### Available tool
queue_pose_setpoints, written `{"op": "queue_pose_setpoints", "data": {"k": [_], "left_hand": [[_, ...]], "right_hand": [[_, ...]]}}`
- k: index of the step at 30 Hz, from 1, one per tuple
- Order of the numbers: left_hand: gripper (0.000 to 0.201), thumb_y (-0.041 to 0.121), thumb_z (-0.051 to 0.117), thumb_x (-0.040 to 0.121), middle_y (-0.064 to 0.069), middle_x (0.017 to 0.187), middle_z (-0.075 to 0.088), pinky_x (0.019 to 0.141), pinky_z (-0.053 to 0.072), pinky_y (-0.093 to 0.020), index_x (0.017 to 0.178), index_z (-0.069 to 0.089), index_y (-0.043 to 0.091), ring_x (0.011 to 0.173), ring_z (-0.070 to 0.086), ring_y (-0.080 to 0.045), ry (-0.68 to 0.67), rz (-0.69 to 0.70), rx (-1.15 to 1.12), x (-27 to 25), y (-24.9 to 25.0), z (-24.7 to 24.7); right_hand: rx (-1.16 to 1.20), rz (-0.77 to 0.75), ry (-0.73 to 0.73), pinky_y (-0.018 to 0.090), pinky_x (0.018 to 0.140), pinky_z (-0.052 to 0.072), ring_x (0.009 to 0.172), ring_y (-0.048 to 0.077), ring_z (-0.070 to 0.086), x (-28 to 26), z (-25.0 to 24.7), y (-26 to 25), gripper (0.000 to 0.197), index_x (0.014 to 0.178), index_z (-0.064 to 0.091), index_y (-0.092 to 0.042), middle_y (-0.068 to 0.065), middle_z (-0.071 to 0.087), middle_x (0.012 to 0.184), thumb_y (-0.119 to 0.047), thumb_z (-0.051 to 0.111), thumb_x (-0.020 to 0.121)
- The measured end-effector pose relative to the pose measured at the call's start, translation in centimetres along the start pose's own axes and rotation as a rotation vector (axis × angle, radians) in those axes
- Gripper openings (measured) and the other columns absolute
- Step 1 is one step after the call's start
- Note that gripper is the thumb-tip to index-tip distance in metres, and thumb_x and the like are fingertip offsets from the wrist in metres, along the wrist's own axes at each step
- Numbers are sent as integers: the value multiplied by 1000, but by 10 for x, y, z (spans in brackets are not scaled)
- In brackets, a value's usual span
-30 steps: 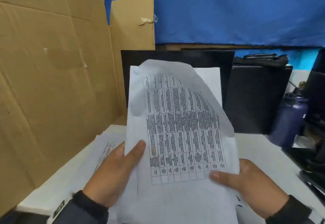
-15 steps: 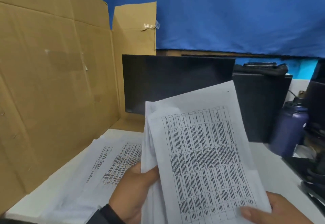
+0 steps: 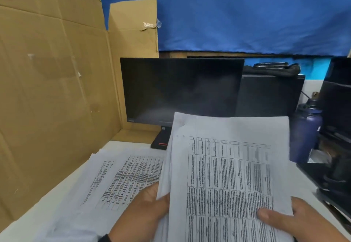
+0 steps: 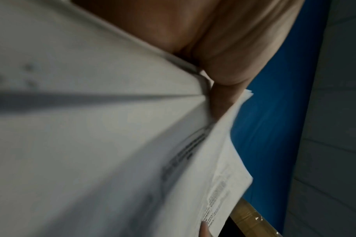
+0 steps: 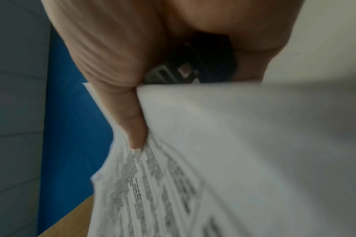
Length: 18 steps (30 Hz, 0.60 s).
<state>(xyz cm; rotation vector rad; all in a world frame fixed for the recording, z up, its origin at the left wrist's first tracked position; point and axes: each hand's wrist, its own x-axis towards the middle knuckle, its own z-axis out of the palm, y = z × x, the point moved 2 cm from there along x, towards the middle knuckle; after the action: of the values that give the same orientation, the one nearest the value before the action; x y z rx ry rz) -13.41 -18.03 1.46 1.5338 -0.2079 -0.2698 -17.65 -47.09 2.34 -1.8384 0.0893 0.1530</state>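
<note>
Lowered now, the white table-printed sheaf [image 3: 228, 175] is pinched by left hand [image 3: 146, 209] and right hand [image 3: 298, 220].

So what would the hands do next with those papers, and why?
Probably lift the top sheet off the stack and lay it on the pile at the left. The left hand and right hand both grip the stack near its lower edge, its sheets fan apart at the left side, and similar printed sheets lie flat there.
</note>
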Motion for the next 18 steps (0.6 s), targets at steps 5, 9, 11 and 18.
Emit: {"op": "queue_pose_setpoints", "data": {"k": [5, 9, 11, 18], "left_hand": [[57, 56, 57, 95, -12, 140, 67, 116, 43, -46, 132, 71, 15, 132, 62, -31, -5, 106, -35, -4, -1, -17], [18, 37, 75, 89, -10, 104, 82, 105, 53, -56, 98, 84, 24, 103, 77, -31, 74, 21, -13, 3, -2, -11], [20, 31, 73, 87, -14, 105, 81, 105, 53, -56, 97, 84, 18, 104, 76, -35, 96, 13, -85, 6, -1, -10], [21, 13, 62, 99, -18, 107, 80, 96, 59, -48, 102, 83, 10, 102, 77, -36, 116, -6, -110, 4, 0, -14]], "right_hand": [[108, -12, 52, 31, 72, 57, 78, 22, 77, 10, 11, 3, 93, 80, 84, -22, 9, 80, 88, -60, 92, -5], [55, -32, 107, 34, 83, 51, 75, 15, 77, 2, 16, -6, 74, 77, 84, -25, 6, 80, 86, -61, 94, 14], [101, -7, 102, 35, 78, 51, 74, 18, 77, -2, 17, -8, 64, 77, 84, -21, 9, 80, 85, -50, 97, 21], [137, -4, 200, 30, 65, 57, 61, 28, 74, -16, 18, -16, 30, 74, 82, -14, 13, 77, 75, -33, 94, 54]]}}
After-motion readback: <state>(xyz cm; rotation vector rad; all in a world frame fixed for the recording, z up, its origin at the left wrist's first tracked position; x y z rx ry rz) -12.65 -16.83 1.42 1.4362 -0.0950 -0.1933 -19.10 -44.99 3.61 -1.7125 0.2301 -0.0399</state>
